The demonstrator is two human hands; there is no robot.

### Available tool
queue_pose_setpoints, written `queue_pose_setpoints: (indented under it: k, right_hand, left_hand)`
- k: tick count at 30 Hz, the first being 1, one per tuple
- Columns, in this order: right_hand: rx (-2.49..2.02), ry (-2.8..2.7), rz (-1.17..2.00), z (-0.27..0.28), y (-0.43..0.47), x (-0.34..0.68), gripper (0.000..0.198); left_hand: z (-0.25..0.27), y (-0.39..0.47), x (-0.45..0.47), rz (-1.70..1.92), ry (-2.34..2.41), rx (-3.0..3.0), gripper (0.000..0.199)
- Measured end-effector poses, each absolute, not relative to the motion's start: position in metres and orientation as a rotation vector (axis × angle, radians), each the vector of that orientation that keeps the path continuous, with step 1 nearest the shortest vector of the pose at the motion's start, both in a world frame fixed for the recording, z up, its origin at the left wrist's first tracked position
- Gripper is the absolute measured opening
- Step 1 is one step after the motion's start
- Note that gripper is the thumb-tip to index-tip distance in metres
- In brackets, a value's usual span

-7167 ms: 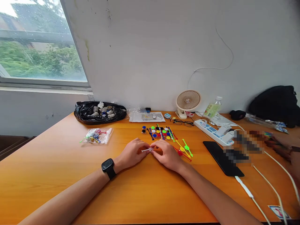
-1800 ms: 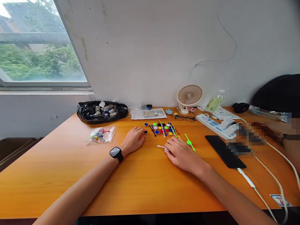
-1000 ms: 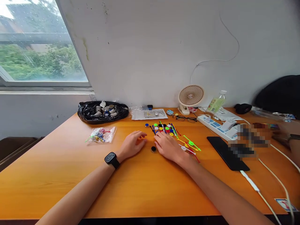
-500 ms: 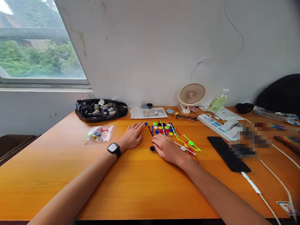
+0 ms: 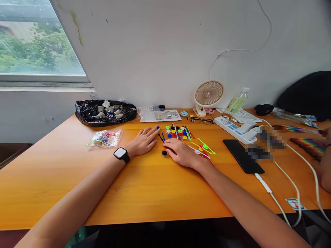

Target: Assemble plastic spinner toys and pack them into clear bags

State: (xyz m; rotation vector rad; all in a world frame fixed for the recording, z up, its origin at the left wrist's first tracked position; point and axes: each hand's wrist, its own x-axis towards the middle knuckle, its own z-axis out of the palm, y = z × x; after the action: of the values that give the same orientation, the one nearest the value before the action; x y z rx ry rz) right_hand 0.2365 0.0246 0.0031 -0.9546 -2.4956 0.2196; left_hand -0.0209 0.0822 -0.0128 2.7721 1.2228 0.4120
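Observation:
My left hand (image 5: pixel 144 140), with a watch (image 5: pixel 120 154) at the wrist, lies flat on the table with its fingers stretched out. Its fingertips reach a small blue disc (image 5: pixel 158 127). My right hand (image 5: pixel 181 151) rests palm down, fingers loosely stretched, and I see nothing held in it. A black disc-shaped piece (image 5: pixel 164 153) sits just left of its thumb. Dark blue and black arrow-shaped pointers (image 5: pixel 161 136) lie beyond its fingertips. Behind it are several coloured discs (image 5: pixel 184 135), and beside it several coloured pointers, including a green one (image 5: pixel 206 146).
A plastic bag of coloured parts (image 5: pixel 104 138) lies left, before a black bag (image 5: pixel 89 115). Glasses (image 5: pixel 199 120), a fan (image 5: pixel 208 94) and a bottle (image 5: pixel 236 103) stand behind. To the right are a power strip (image 5: pixel 229 128), a phone (image 5: pixel 241 155), cables and another person's arm (image 5: pixel 326 168).
The view has shifted, so the table appears higher and slightly left. Another person's arm now shows at the right edge. My hands stay nearly in place, the left fingertips now at the blue disc.

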Motion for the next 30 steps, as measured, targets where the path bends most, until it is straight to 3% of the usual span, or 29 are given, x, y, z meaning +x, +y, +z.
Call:
queue_pose_setpoints:
  k: [9,20,30]
  right_hand:
    - [-1.019,-2.458,0.171,-0.006,0.029,0.24,0.027]
    - [-0.942,-2.477,0.207,-0.005,0.029,0.235,0.036]
    - [-0.993,-2.523,0.195,-0.001,0.025,0.236,0.04]
  left_hand:
    - [-0.006,0.075,-0.019,0.779,1.177,2.731,0.06]
    - [-0.015,0.099,-0.019,0.601,1.174,2.756,0.07]
    - [-0.013,0.105,-0.014,0.796,1.162,2.747,0.042]
